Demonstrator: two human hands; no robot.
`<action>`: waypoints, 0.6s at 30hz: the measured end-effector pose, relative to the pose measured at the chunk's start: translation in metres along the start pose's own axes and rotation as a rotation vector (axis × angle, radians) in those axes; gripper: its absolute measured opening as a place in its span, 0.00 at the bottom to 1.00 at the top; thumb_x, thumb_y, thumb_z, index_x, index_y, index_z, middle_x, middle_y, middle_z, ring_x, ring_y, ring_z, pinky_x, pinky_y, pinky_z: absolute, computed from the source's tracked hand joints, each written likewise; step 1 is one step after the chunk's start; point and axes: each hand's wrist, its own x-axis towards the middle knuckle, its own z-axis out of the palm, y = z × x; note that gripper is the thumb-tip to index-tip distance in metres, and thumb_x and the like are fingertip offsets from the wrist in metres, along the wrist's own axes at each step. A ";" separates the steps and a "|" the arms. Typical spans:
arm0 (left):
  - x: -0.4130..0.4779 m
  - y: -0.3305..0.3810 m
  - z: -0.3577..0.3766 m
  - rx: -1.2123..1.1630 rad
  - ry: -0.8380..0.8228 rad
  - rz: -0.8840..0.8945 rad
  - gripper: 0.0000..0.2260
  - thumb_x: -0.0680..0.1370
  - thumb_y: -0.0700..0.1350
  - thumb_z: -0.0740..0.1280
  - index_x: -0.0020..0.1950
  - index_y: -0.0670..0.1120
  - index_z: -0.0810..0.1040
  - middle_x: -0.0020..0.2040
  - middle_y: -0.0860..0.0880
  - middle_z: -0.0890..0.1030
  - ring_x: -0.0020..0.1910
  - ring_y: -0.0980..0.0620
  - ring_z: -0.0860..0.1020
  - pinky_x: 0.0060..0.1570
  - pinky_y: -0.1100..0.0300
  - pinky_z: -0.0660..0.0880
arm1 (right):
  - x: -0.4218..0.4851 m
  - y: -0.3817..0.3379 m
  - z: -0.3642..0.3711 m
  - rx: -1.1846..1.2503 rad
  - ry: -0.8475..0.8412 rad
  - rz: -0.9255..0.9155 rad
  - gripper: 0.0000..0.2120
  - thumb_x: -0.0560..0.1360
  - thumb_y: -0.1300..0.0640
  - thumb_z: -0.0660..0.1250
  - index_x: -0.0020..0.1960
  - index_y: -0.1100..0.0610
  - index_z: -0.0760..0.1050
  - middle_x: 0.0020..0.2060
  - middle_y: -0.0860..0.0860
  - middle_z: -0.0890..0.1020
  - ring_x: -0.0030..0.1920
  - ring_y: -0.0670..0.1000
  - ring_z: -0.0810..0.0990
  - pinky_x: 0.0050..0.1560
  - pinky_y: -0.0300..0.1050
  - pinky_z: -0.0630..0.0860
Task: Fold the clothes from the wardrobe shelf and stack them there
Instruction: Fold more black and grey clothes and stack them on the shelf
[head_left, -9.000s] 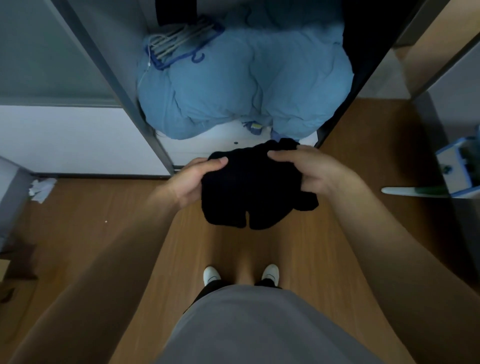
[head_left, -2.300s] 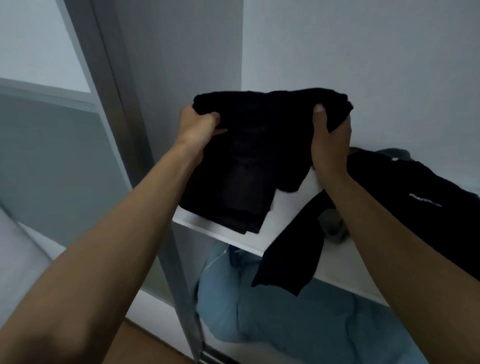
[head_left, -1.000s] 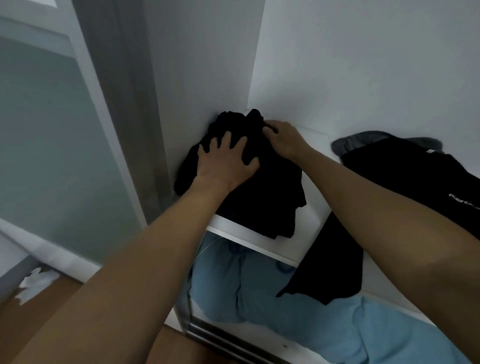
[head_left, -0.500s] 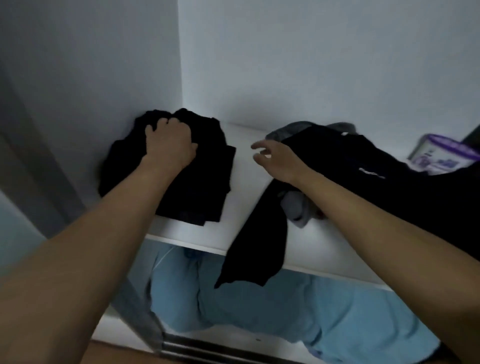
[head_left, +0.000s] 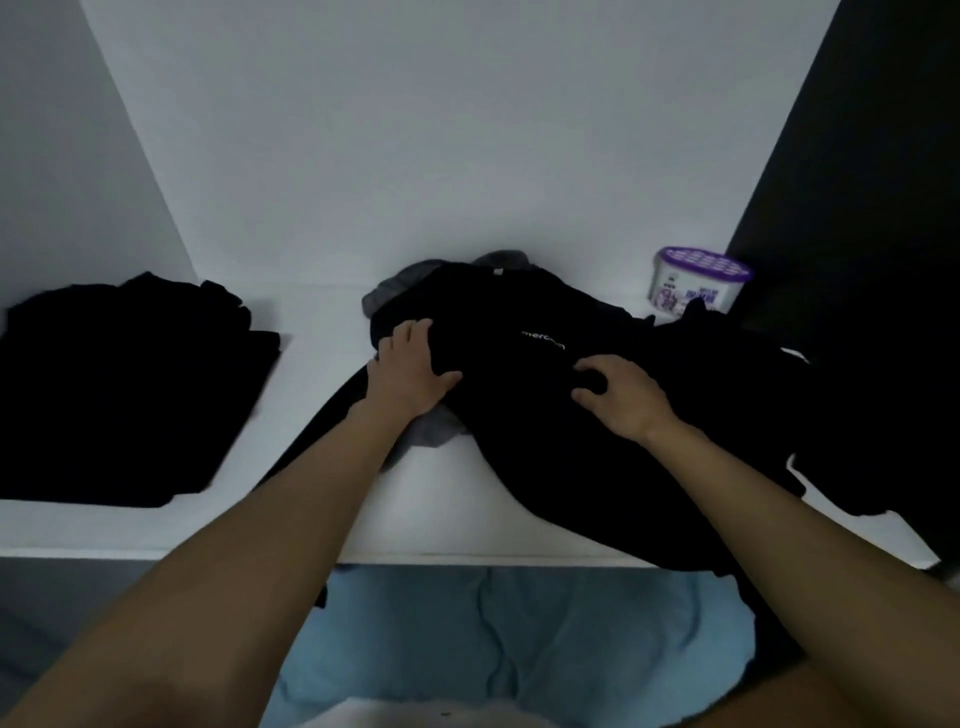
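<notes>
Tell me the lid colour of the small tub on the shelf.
Purple lid, on a white tub; seen in the head view.

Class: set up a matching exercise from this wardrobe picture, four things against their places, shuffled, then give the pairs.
1 folded black garment
2 lettered black garment
3 purple-lidded tub
4 blue bedding

A below the shelf
B under the left hand and right hand
C shelf's left end
D shelf's back right

Pairs: 1-C, 2-B, 3-D, 4-A

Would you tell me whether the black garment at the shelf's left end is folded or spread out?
Folded: the black garment lies as a compact, squarish bundle with straight edges on the shelf.
</notes>
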 end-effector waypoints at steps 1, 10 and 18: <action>0.003 0.009 0.003 0.023 -0.035 0.004 0.30 0.76 0.56 0.71 0.75 0.48 0.66 0.74 0.45 0.67 0.70 0.40 0.67 0.68 0.42 0.68 | 0.001 0.003 0.001 0.058 0.055 -0.012 0.12 0.78 0.51 0.69 0.60 0.49 0.80 0.60 0.47 0.81 0.61 0.52 0.78 0.60 0.45 0.73; 0.016 0.063 0.031 -0.459 -0.080 -0.252 0.24 0.73 0.69 0.66 0.47 0.48 0.79 0.45 0.50 0.82 0.46 0.49 0.81 0.51 0.52 0.77 | 0.016 0.017 0.008 0.232 0.151 -0.042 0.06 0.77 0.53 0.68 0.43 0.44 0.82 0.50 0.42 0.85 0.50 0.44 0.80 0.56 0.44 0.68; 0.002 0.089 0.031 -0.572 0.150 -0.155 0.15 0.78 0.45 0.71 0.34 0.47 0.70 0.34 0.50 0.75 0.40 0.51 0.77 0.54 0.52 0.77 | -0.009 0.021 0.005 0.414 0.041 -0.114 0.04 0.77 0.54 0.69 0.46 0.47 0.81 0.57 0.43 0.81 0.60 0.45 0.77 0.64 0.41 0.70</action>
